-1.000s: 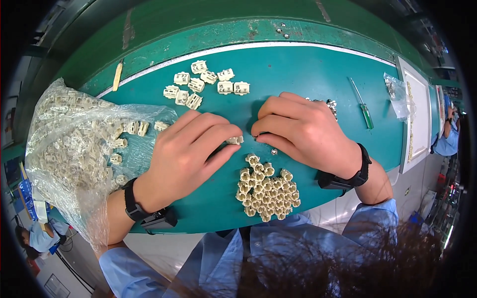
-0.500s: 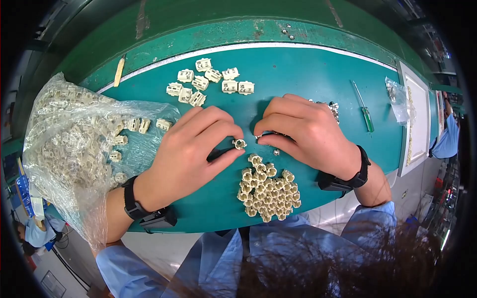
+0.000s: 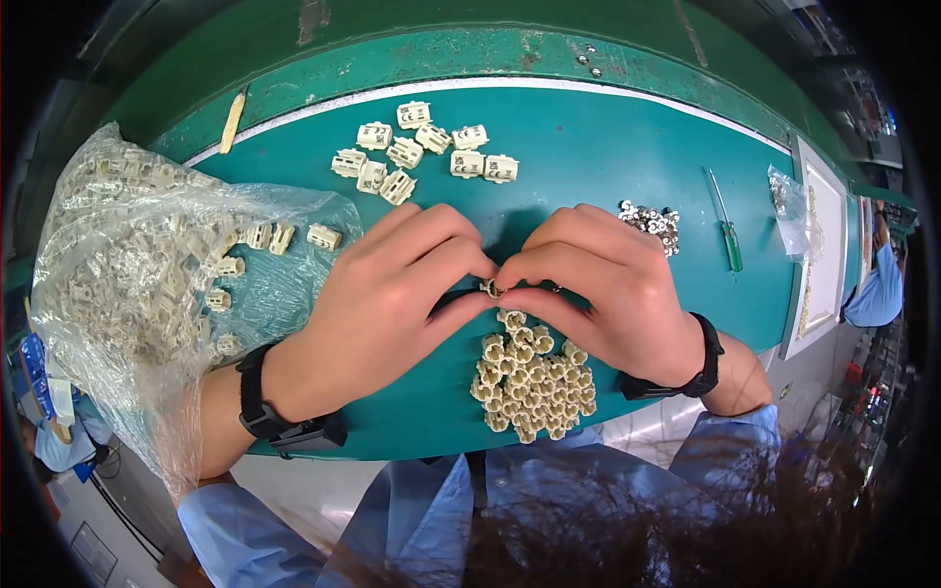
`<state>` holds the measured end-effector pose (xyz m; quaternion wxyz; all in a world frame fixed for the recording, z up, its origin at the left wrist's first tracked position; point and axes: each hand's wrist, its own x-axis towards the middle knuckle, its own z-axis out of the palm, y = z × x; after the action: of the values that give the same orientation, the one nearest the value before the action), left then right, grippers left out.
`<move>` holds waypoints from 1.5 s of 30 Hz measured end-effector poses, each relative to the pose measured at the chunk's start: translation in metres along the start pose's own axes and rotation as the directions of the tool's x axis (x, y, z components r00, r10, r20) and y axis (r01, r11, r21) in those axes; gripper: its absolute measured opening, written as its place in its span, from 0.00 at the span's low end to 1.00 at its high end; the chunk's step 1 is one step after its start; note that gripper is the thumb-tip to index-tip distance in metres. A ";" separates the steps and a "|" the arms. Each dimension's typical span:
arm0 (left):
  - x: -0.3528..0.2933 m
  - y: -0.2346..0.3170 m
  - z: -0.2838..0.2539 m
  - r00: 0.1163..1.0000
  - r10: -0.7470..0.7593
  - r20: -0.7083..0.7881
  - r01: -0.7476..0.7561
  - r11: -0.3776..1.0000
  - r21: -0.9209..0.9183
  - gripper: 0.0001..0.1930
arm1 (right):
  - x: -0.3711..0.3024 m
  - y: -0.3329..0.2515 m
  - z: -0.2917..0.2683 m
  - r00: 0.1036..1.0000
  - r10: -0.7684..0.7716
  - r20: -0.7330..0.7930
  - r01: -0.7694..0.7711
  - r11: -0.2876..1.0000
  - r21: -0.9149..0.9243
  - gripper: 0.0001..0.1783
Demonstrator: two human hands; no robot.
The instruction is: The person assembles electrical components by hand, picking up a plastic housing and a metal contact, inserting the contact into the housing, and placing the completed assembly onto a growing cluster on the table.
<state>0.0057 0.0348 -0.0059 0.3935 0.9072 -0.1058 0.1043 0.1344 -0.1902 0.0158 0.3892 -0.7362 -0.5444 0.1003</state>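
In front of my chest, my left hand [image 3: 392, 299] pinches a short cream plastic sleeve [image 3: 489, 287] between thumb and forefinger. My right hand [image 3: 613, 299] is closed at the sleeve's right end, its thumb and forefinger touching it. A small shiny metal piece was at those fingertips; they now hide it. Another shiny metal piece [image 3: 556, 288] shows beneath the right fingers. Just below both hands, many cream sleeves stand on end in a tight cluster [image 3: 529, 377], hollow ends up.
At left, a clear plastic bag [image 3: 118, 284] spills cream sleeves. Several printed sleeves [image 3: 407, 152] lie farther back. To the right are a pile of metal pieces [image 3: 652, 223], a green-handled screwdriver [image 3: 731, 245], a small clear bag [image 3: 787, 211] and a white frame [image 3: 818, 265].
My right hand has moved left and its fingertips have met the sleeve in my left hand. The sleeve has shifted slightly right. The gap between the hands has closed.
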 end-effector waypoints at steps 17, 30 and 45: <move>-0.001 0.001 0.000 1.000 -0.016 0.013 0.016 1.000 0.017 0.17 | 0.000 0.003 0.001 1.000 0.006 0.019 -0.006 1.000 -0.005 0.14; -0.003 0.000 -0.005 0.999 0.013 0.042 -0.011 1.000 -0.029 0.16 | -0.003 0.014 -0.036 0.979 0.196 0.060 -0.190 0.977 -0.099 0.10; -0.002 0.000 -0.011 0.992 0.069 0.102 -0.073 0.997 0.037 0.17 | -0.002 0.015 -0.033 0.978 0.157 0.135 -0.143 0.984 -0.110 0.10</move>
<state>0.0030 0.0424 0.0012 0.3655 0.9147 -0.1554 0.0745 0.1627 -0.2089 0.0273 0.3031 -0.7846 -0.5183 0.1548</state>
